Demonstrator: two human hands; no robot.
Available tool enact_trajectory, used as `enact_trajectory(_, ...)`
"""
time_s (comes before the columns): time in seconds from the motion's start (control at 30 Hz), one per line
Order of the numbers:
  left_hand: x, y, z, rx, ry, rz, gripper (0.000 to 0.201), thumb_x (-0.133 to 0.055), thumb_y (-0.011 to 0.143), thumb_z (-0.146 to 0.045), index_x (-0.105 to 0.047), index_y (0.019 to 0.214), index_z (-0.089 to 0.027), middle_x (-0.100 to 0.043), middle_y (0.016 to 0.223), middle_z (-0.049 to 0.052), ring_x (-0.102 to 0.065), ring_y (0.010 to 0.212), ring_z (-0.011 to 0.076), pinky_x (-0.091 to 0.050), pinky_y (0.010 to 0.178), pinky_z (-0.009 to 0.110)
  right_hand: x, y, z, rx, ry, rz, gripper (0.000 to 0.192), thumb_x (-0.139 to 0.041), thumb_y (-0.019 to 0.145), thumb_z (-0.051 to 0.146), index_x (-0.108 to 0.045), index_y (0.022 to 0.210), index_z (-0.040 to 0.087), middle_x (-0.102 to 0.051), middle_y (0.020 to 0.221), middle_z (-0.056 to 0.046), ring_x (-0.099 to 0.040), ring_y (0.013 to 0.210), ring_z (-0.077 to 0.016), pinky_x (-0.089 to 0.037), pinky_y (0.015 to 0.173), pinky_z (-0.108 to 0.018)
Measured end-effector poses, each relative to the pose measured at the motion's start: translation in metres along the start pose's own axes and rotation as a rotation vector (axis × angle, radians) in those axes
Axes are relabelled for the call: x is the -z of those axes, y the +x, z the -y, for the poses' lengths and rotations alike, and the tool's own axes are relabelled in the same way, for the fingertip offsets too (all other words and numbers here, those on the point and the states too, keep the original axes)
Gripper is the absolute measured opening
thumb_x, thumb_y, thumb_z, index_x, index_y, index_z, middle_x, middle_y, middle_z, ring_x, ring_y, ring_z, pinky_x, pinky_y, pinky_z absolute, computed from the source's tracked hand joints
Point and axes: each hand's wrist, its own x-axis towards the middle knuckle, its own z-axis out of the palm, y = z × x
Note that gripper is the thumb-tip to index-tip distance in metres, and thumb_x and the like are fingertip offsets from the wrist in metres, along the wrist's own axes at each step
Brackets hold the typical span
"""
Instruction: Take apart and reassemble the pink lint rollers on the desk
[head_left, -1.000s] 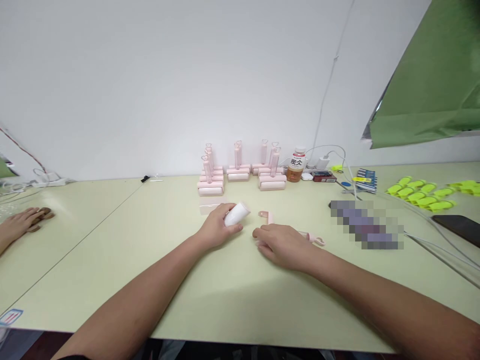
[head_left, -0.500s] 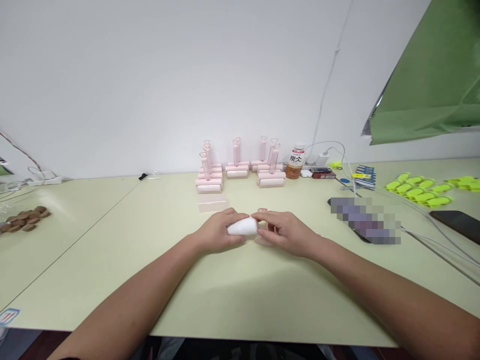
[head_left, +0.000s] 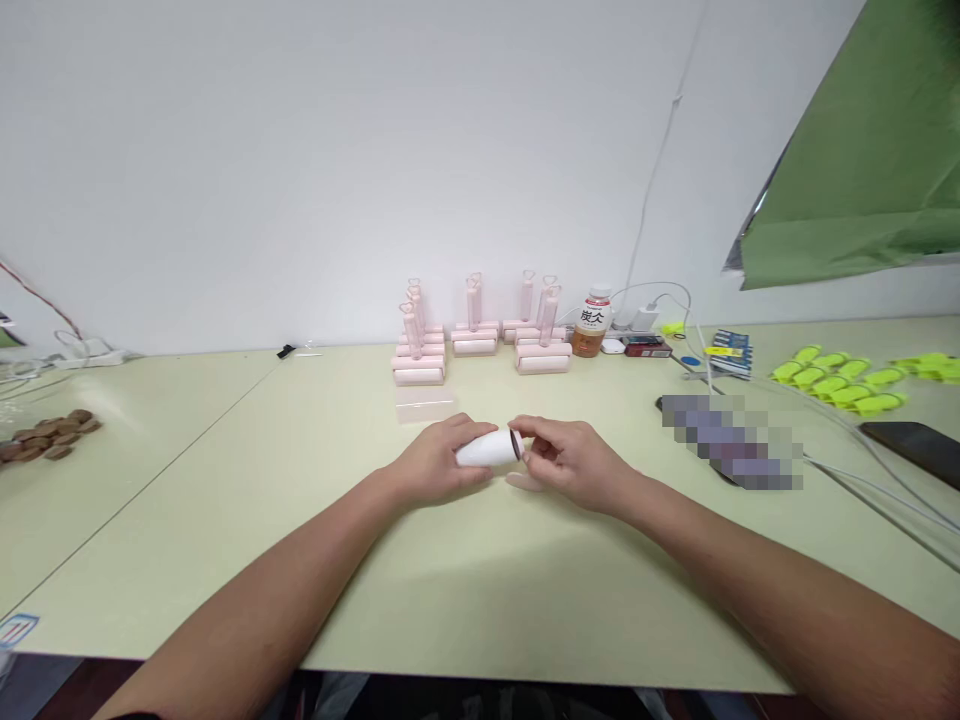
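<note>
The left hand (head_left: pixel 435 462) is closed around a white roll (head_left: pixel 489 448), holding it just above the counter (head_left: pixel 465 590) with its dark open end turned toward the right hand (head_left: pixel 571 462); the right hand's fingers (head_left: pixel 531 432) curl at that end, and a pale pink piece (head_left: pixel 525 482) shows beneath them, though whether they actually grip it or only cover it is hard to tell from here. The roll is smooth and held by one end only; if the right hand presses at the mouth off-axis, the roll could twist in the left hand's grip or slide out and run across the counter. The pink piece is small; a loose pinch could drop it or wedge it crooked in the open end. Farther back stand pink rollers (head_left: pixel 480 335) in rows, with a bottle (head_left: pixel 589 325) just beside them; they are well apart from the hands and unlikely to be knocked. A clear flat piece (head_left: pixel 424 404) lies near the left hand and could be nudged by its knuckles.
</note>
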Motion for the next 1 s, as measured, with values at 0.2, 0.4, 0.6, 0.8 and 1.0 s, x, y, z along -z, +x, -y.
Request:
enact_trajectory(0.2, -0.003, -0.002, 0.0, 0.064, -0.262, 0.004, 0.049, -0.06, 0.073, -0.02, -0.044, 0.12, -0.021, -0.055, 0.1, 0.003, -0.054, 0.079, 0.016, -0.046, 0.066, 0.027, -0.007, 0.002, -0.01, -0.128, 0.221, -0.108, 0.032, -0.052, 0.082, 0.02, -0.058, 0.114, 0.021, -0.063, 0.08, -0.001, -0.062, 0.065, -0.0153, -0.049, 0.061, -0.028)
enact_trajectory(0.4, -0.004, -0.002, 0.004, 0.151, -0.548, 0.006, 0.041, -0.065, 0.074, -0.023, -0.045, 0.11, -0.021, -0.052, 0.088, -0.001, -0.052, 0.072, 0.0133, -0.043, 0.06, 0.024, -0.007, 0.002, -0.01, -0.257, 0.528, -0.106, 0.021, -0.054, 0.088, 0.032, -0.052, 0.108, 0.023, -0.06, 0.075, 0.003, -0.062, 0.052, -0.0135, -0.052, 0.054, -0.03)
enact_trajectory(0.6, -0.008, 0.004, 0.005, 0.072, -0.78, -0.168, 0.048, -0.077, 0.069, -0.025, -0.052, 0.11, -0.022, -0.05, 0.102, 0.003, -0.055, 0.084, 0.014, -0.047, 0.067, 0.024, -0.006, 0.005, -0.001, -0.305, 0.812, -0.253, 0.036, -0.07, 0.077, 0.043, -0.053, 0.101, 0.021, -0.057, 0.085, 0.002, -0.065, 0.057, -0.0141, -0.056, 0.048, -0.03)
enact_trajectory(0.8, -0.009, 0.007, 0.008, 0.132, -0.944, -0.3, 0.043, -0.079, 0.069, -0.026, -0.049, 0.099, -0.02, -0.054, 0.093, 0.0, -0.058, 0.071, 0.0104, -0.052, 0.063, 0.027, -0.001, 0.009, 0.0, -0.384, 0.951, -0.422, 0.04, -0.075, 0.073, 0.043, -0.06, 0.102, 0.02, -0.06, 0.079, 0.001, -0.064, 0.06, -0.0138, -0.057, 0.046, -0.026)
enact_trajectory(1.0, -0.009, 0.008, 0.009, 0.124, -0.873, -0.357, 0.046, -0.079, 0.069, -0.026, -0.052, 0.106, -0.021, -0.057, 0.095, 0.001, -0.058, 0.07, 0.009, -0.05, 0.06, 0.023, 0.002, 0.01, 0.0, -0.434, 0.981, -0.407, 0.038, -0.075, 0.073, 0.039, -0.062, 0.102, 0.019, -0.063, 0.076, -0.001, -0.064, 0.061, -0.0151, -0.057, 0.045, -0.026)
